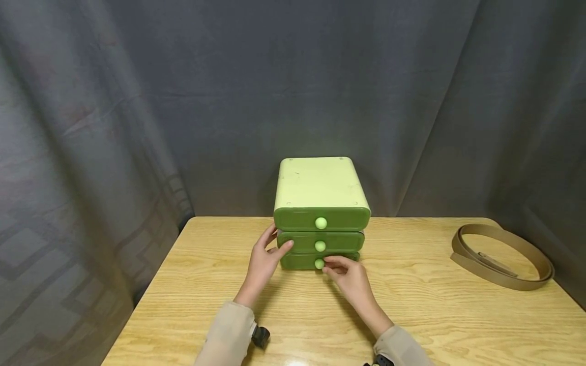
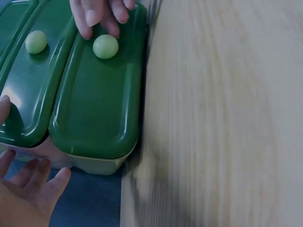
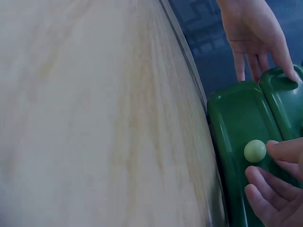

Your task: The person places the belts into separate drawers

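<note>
A small cabinet with a pale green top (image 1: pixel 320 183) has three dark green drawers, all closed, with round light green knobs. My left hand (image 1: pixel 264 262) is at its left side, the thumb on the middle drawer's front (image 1: pixel 302 243) and the relaxed fingers by the side wall. Beside the bottom drawer's knob (image 1: pixel 319 264) are the fingertips of my right hand (image 1: pixel 350 279). In the right wrist view one fingertip meets the edge of that knob (image 3: pixel 255 151), with other fingers spread close by and not closed round it.
A coiled tan strap (image 1: pixel 503 254) lies on the right part of the wooden table (image 1: pixel 183 305). Grey curtains (image 1: pixel 229 101) hang behind the table and at both sides.
</note>
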Demonstrator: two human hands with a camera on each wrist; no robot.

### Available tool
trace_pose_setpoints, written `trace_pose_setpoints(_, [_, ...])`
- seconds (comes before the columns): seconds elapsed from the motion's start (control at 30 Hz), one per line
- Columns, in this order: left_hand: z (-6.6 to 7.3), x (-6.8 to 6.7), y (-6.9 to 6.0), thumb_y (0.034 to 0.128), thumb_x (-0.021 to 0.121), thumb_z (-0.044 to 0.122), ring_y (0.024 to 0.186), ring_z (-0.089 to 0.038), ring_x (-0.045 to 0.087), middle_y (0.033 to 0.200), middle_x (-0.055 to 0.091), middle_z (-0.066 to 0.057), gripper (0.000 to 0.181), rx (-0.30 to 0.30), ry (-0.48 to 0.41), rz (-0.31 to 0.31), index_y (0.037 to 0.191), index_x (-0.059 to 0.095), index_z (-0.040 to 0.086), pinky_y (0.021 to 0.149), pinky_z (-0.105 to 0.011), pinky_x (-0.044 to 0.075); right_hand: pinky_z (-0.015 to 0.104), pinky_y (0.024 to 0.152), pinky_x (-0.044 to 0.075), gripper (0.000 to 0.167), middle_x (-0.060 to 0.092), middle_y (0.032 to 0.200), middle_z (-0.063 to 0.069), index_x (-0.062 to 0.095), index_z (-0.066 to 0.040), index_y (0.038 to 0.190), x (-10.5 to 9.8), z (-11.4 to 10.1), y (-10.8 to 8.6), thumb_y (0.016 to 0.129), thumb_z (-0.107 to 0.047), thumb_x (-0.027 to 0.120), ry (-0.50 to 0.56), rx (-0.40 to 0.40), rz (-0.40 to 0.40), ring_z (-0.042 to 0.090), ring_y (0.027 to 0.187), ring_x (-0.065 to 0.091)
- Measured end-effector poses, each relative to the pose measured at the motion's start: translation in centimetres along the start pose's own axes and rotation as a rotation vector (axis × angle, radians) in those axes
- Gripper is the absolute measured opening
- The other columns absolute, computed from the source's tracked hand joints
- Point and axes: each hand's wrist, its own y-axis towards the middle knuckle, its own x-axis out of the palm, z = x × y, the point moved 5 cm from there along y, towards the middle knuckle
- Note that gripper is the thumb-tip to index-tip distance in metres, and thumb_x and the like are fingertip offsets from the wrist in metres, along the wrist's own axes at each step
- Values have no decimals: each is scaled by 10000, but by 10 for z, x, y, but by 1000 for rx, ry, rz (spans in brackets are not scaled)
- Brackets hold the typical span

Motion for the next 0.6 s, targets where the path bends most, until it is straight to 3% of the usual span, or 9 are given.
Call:
trace_pose_setpoints(0.13, [0, 0, 1, 888, 757, 346, 1297, -330, 475, 1494, 444, -115, 711, -17, 21, 13, 1502, 441, 177, 1001, -471, 470, 238, 677, 565, 191, 727, 869, 108, 754, 24, 1009, 3, 0, 2, 820, 50, 765, -1, 15, -26, 223, 786, 699])
trace_pose_setpoints(0.37, [0, -2, 2, 868, 763, 403, 1222, -329, 536, 1475, 469, -108, 718, -37, 79, 23, 1494, 458, 230, 940, -424, 521, 279, 714, 580, 209, 724, 904, 192, 728, 95, 1034, 8, -2, 6, 827, 76, 745, 113, 76, -87, 304, 860, 710])
trace_pose_setpoints(0.6, [3, -2, 3, 857, 779, 393, 1179, -319, 549, 1419, 523, -101, 687, -37, 78, 30, 1461, 508, 210, 900, -421, 537, 280, 696, 569, 204, 732, 935, 179, 741, 67, 1042, 6, -3, 7, 844, 20, 751, 74, 125, -97, 285, 884, 705])
